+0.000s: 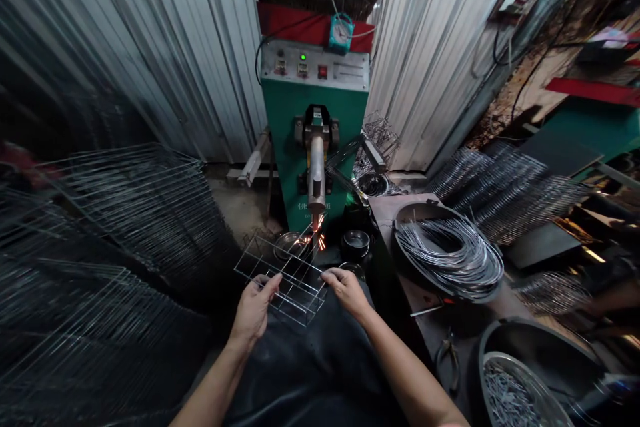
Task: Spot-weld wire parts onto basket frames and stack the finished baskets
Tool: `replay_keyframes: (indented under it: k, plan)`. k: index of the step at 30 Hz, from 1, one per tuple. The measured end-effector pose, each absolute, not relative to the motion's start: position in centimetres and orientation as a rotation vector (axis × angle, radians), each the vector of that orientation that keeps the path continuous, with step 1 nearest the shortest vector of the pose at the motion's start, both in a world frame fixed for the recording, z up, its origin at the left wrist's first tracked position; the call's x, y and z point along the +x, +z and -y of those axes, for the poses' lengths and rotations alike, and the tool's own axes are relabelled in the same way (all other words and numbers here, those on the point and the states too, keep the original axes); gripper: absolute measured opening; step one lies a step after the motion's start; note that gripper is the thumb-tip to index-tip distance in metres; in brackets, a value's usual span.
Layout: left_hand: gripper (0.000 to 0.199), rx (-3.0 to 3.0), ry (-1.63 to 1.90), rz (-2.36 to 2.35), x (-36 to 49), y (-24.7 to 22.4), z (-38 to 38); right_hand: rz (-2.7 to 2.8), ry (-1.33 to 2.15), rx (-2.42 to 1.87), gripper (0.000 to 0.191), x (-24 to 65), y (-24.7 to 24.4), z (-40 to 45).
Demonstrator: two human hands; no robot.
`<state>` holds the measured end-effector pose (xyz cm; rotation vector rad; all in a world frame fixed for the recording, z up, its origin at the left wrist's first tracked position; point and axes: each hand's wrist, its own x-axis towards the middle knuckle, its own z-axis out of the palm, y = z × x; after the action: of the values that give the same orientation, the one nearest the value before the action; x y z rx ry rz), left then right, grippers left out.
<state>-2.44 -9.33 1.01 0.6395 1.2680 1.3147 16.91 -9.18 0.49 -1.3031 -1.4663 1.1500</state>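
A small wire rack [295, 295] is held up between my two hands above a dark apron. My left hand [256, 307] pinches a wire on its near left side. The thumb and fingers of my right hand [347, 288] are closed on the right edge. The rack's far end reaches the electrode tip of a green spot welder [317, 197], where orange sparks [321, 240] fly. Whether the far wires sit right between the electrodes is hard to see through the sparks.
Stacked wire grids [145, 207] fill the left side. To the right, a table [400, 217] carries a pan of bent wires [450, 257], pliers [449, 360] and a basin [540, 340] with short wire pieces. More wire parts [505, 187] are stacked beyond. Corrugated metal [175, 47] stands behind.
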Motion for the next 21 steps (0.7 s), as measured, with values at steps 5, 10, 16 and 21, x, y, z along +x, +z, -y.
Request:
replay_keyframes:
  k: [5, 10, 16, 21]
  plan:
    - [0.04, 0.649, 1.314, -1.264, -2.4, -0.3, 9.4, 1.471, 1.191, -1.301, 0.028, 16.9, 0.0, 8.7]
    - [0.042, 0.571, 1.291, -1.246, -3.0, -2.0, 12.5, 1.618, 1.194, -1.272, 0.033, 16.1, 0.3, 11.3]
    - [0.034, 0.583, 1.284, -1.151, -7.7, -2.2, 17.7, 1.829, 1.016, -1.126, 0.037, 17.9, 1.6, 17.7]
    - [0.028, 0.37, 1.357, -0.917, -11.0, -1.4, 19.7, 1.174, 1.019, -1.64, 0.037, 22.6, -1.3, 19.9]
